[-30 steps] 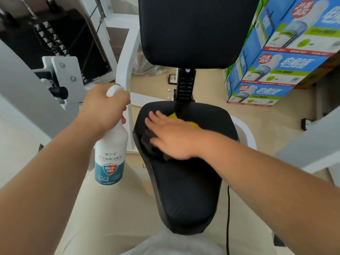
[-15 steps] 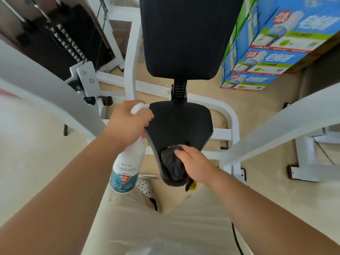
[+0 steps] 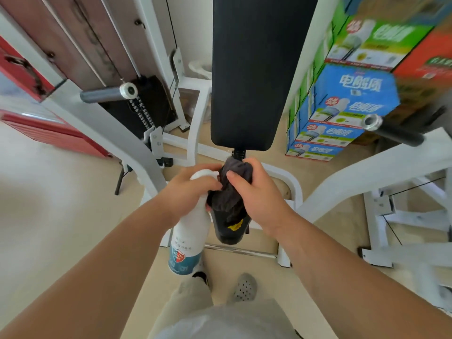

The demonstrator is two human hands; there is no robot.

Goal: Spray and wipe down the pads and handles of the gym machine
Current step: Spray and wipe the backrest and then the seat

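Note:
My left hand grips the head of a white spray bottle with a blue label, which hangs down beside the seat. My right hand holds a bunched dark grey cloth with a yellow patch, lifted above the black seat pad, most of which the cloth and hands hide. The fingertips of both hands meet at the cloth. The tall black back pad stands upright behind. Two handles show: a grey bar at the left and a black bar at the right.
The machine's white frame arms run along both sides of the seat. A weight stack stands at the back left. Stacked blue and green cartons fill the right. My feet in grey perforated shoes stand on beige floor.
My right hand has left the seat pad, bunching the cloth and raising it level with the spray bottle. My view has pulled up and back from the seat, and both handles now show.

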